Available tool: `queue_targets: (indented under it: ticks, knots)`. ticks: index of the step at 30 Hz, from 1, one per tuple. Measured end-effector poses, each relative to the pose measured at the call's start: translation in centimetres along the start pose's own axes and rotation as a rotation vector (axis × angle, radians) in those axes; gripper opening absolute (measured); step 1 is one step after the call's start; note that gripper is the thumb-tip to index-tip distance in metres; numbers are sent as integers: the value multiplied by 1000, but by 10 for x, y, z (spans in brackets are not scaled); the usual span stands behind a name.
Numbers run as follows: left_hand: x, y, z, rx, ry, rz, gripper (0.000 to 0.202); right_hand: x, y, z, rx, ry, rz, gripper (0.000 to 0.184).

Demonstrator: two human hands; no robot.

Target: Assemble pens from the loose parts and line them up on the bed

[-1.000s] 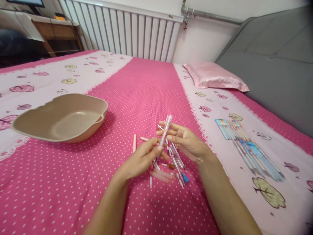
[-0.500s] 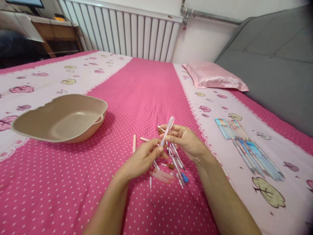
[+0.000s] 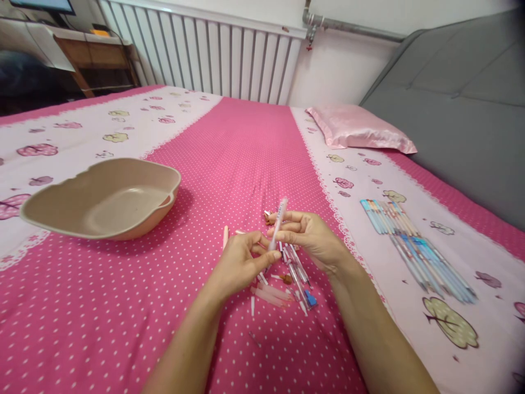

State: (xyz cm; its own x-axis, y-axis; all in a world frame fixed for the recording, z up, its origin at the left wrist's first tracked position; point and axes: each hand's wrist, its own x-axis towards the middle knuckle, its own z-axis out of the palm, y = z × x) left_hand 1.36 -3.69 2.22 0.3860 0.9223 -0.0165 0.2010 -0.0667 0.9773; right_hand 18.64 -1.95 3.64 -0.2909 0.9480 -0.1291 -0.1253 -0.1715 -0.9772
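Between my two hands a pale pink pen barrel (image 3: 280, 216) stands tilted, its upper end pointing away from me. My right hand (image 3: 315, 238) is closed, pinching the barrel along its middle. At its lower end my left hand (image 3: 245, 261) is closed too, thumb and fingers on the tip. Beneath and around them lie loose pen parts: clear tubes (image 3: 296, 268), translucent pink barrels (image 3: 271, 295), a small white tip piece (image 3: 253, 305), a brown piece (image 3: 286, 279) and a blue piece (image 3: 310, 298). My fingers hide part of this pile.
A beige basin (image 3: 102, 200) sits on the pink dotted bedspread (image 3: 172, 317) at left. Two rows of pens (image 3: 435, 268) lie on the right. Farther back are a pink pillow (image 3: 361, 127), a grey headboard (image 3: 451, 104) and a white radiator (image 3: 213, 52).
The pen barrel has become a little more upright and sits slightly lower. My left thumb has shifted to the right along its lower end. The loose parts have stayed put.
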Motion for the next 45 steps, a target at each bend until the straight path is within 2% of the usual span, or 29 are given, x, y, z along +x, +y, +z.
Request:
queue_targets:
  ticks: [8, 12, 15, 18, 21, 23, 25, 27, 29, 33, 36, 38, 40, 45]
  knots:
    - [0, -1, 9, 118, 171, 33, 22, 0, 2, 3, 4, 37, 4, 42]
    - [2, -1, 8, -28, 200, 60, 20, 2, 3, 6, 46, 18, -39, 54]
    - [4, -3, 3, -170, 257, 100, 23, 3, 5, 10, -17, -42, -75, 59]
    - [7, -6, 0, -242, 393, 160, 24, 2, 7, 19, -144, -31, -38, 55]
    - [11, -8, -1, -244, 502, 240, 23, 2, 10, 30, -144, 9, -52, 38]
    - [13, -7, -1, -251, 484, 244, 26, 2, 14, 35, -103, 7, -77, 34]
    - [15, -5, -2, -182, 402, 217, 35, -2, 19, 34, -165, 68, -77, 31]
    - [16, -3, -4, -65, 345, 183, 53, -12, 24, 22, -361, 254, -50, 24]
    - [16, -1, -7, 107, 398, 200, 60, -33, 26, -1, -477, 434, -1, 19]
    - [5, -2, -12, 464, 518, 307, 51, -97, 20, -68, -719, 804, 127, 15]
    - [-23, -12, -16, 687, 553, 418, 46, -139, 14, -111, -886, 1034, 277, 15]
    - [-50, -22, -23, 845, 544, 448, 44, -154, 14, -128, -953, 1119, 368, 17]
    - [-82, -36, -36, 992, 522, 418, 42, -158, 18, -137, -999, 1150, 433, 20]
    - [-151, -79, -88, 1152, 399, 297, 55, -149, 37, -144, -1066, 1168, 506, 25]
